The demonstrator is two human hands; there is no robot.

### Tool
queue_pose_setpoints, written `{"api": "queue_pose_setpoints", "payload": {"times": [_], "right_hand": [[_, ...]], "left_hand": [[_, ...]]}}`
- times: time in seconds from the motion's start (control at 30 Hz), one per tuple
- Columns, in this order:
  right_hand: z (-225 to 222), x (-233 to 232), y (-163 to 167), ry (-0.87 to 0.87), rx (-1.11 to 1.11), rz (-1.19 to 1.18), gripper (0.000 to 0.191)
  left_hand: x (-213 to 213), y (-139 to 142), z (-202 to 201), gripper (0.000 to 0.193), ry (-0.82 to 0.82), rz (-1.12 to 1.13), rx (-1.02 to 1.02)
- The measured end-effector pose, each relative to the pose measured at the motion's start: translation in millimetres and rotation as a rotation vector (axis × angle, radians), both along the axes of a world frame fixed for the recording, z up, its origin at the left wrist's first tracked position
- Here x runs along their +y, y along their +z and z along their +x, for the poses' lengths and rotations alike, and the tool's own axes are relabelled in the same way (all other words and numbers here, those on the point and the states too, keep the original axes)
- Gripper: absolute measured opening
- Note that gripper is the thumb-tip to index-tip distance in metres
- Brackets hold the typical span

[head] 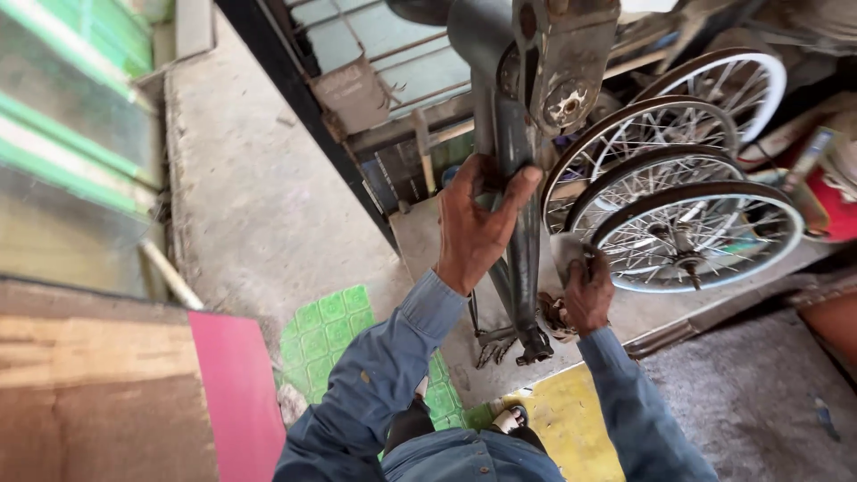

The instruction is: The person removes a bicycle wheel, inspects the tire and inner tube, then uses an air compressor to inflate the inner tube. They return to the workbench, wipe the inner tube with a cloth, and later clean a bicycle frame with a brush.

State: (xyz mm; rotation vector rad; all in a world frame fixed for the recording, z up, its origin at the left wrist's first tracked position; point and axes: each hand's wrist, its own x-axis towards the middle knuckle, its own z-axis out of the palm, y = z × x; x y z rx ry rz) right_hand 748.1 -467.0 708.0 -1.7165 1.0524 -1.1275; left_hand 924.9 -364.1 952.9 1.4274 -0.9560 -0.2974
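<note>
A dark grey bicycle frame [509, 116] stands upside down in front of me, its fork ends [522, 344] resting on the concrete floor. My left hand [478, 223] grips the frame's tube about halfway up, fingers wrapped round it. Lower and to the right, my right hand [586, 293] is closed on a pale rag [564, 252] pressed against the frame. Both arms wear blue denim sleeves.
Several spoked bicycle wheels [696, 223] lean stacked at the right. A dark metal gate [375, 80] stands behind the frame. Green tiles [326, 335], a yellow patch [571, 419] and a pink-edged wooden board [134, 393] lie around my feet.
</note>
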Motion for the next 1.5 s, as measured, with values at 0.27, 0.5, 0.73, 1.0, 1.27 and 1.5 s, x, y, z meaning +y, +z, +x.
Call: {"api": "queue_pose_setpoints", "payload": {"times": [0.27, 0.5, 0.73, 1.0, 1.27, 1.5], "right_hand": [[6.3, 82.1, 167.9, 0.120, -0.190, -0.223, 0.013], [49.2, 104.0, 216.0, -0.006, -0.023, -0.482, 0.024], [67.4, 110.7, 215.5, -0.145, 0.143, -0.726, 0.063], [80.6, 113.2, 182.6, -0.178, 0.267, -0.731, 0.052], [109.0, 81.5, 216.3, -0.239, 0.259, -0.795, 0.047], [106.2, 94.9, 210.0, -0.251, 0.231, -0.792, 0.045]], "left_hand": [[-4.7, 7.4, 32.7, 0.048, 0.096, -0.248, -0.243], [-52.1, 81.8, 91.2, 0.041, 0.132, -0.635, -0.644], [-94.4, 102.4, 100.7, 0.061, -0.291, -0.362, -0.661], [-107.0, 101.4, 107.7, 0.070, -0.317, -0.441, -0.752], [-99.9, 104.3, 98.2, 0.066, -0.303, -0.510, -0.672], [-98.9, 104.0, 96.6, 0.062, -0.268, -0.501, -0.708]]}}
